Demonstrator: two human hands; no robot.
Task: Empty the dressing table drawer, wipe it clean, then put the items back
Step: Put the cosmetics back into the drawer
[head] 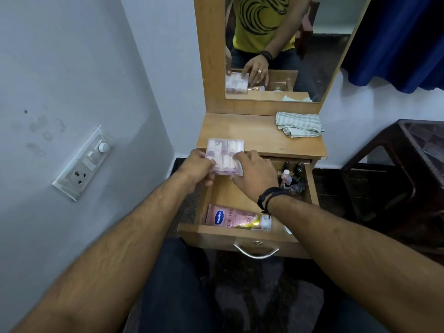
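1. Hands first: the left hand (pixel 199 168) and the right hand (pixel 255 174) are both closed on a clear plastic box (pixel 225 156) of pale, pinkish contents, the left pinching its 9 o'clock edge and the right its 3 o'clock edge.
2. Held tilted, the box hangs over the far part of the open drawer (pixel 240 233), at the front lip of the tabletop (pixel 252 133).
3. Emptying seems to be the step in hand, since the drawer is far from bare: a pink Vaseline tube (pixel 228 218) lies along its 6 o'clock wall, and small bottles (pixel 292 175) stand in the 2 o'clock corner.
4. A folded cloth (pixel 299 124) waits at 1 o'clock on the tabletop.
5. Next, the box probably wants setting flat on the bare wood at 12 o'clock, apart from the cloth.
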